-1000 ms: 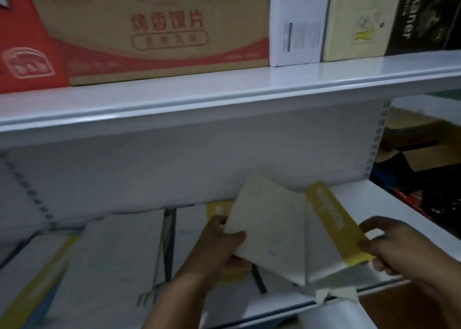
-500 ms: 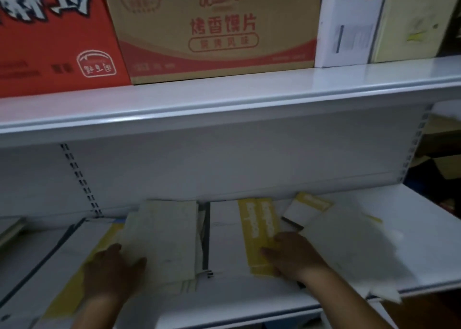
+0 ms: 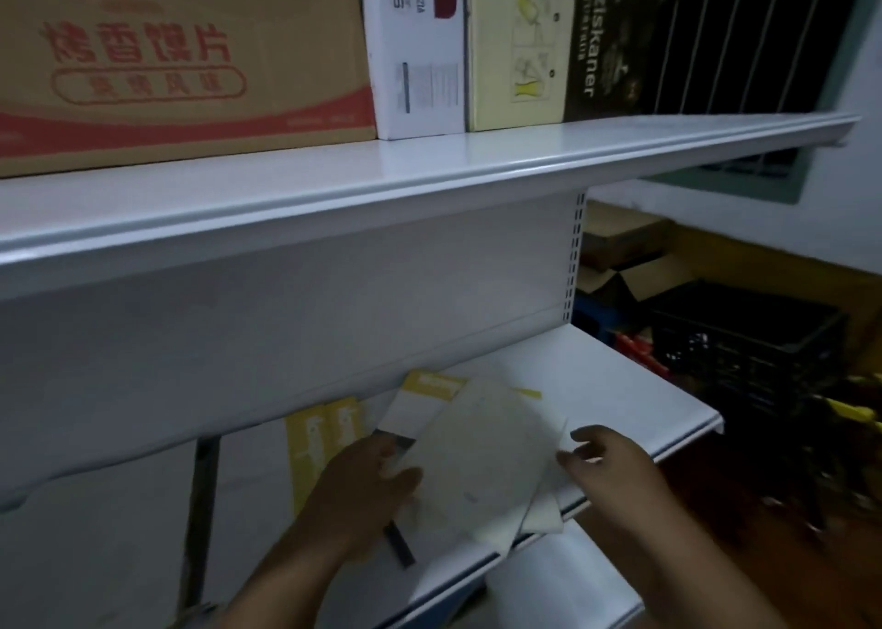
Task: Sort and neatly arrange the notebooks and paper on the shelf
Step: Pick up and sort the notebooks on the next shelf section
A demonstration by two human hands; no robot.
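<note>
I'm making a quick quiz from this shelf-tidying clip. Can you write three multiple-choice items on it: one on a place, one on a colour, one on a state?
1. Where is the pale sheet?
A. On the top shelf
B. On the lower shelf, at its front edge
C. On the floor

2. What colour is the band on the notebooks?
A. Yellow
B. Green
C. Purple

3. What is the left hand doing?
A. Hanging clear of the shelf
B. Pressing on the sheet's left edge
C. Holding a box

Answers: B, its corner overhangs the lower shelf. A, yellow strips show beside the hand. B, the thumb lies on the sheet; the right hand hovers open at its right edge.
</note>
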